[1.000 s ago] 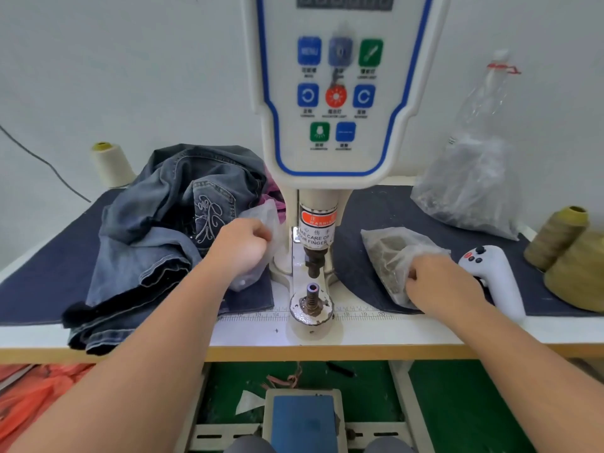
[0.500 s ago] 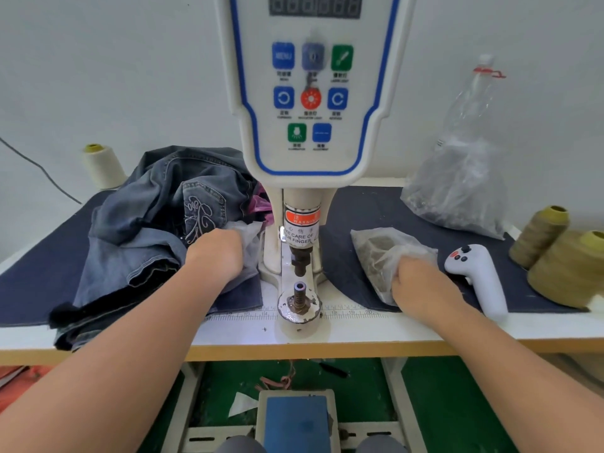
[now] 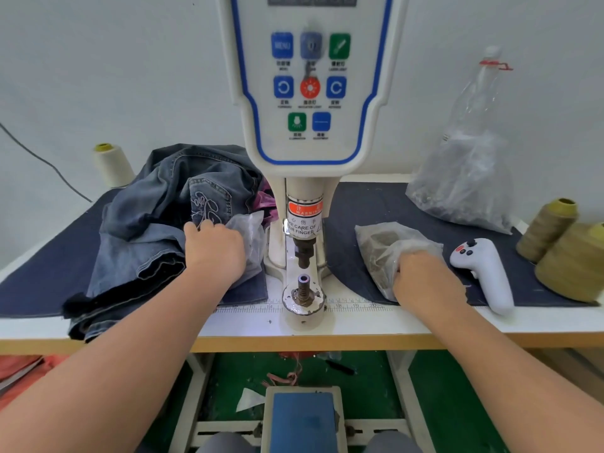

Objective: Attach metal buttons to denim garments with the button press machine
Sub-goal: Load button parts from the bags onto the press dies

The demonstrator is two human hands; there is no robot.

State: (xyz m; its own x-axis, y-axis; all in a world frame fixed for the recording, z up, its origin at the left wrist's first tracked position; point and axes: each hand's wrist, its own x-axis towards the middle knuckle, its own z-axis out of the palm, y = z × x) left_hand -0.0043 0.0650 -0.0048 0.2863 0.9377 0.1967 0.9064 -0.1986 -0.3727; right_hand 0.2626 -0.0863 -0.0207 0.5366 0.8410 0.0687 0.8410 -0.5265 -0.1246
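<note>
Centrally, the button press machine [image 3: 309, 125] is seen at 12 o'clock. Denim garments [image 3: 157, 230] are heaped at 9 o'clock. The left hand [image 3: 217, 251] is pressed on a plastic bag [image 3: 250, 230], fingers curled; the right hand [image 3: 425, 279] is buried in another bag [image 3: 382, 246], finger state not discernible.

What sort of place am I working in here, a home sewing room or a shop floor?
Most likely a garment workshop, not a home room. A standing button press machine with a control panel and finger warning label, a pile of denim garments, bulk bags of small parts and big thread cones point to production work.
</note>
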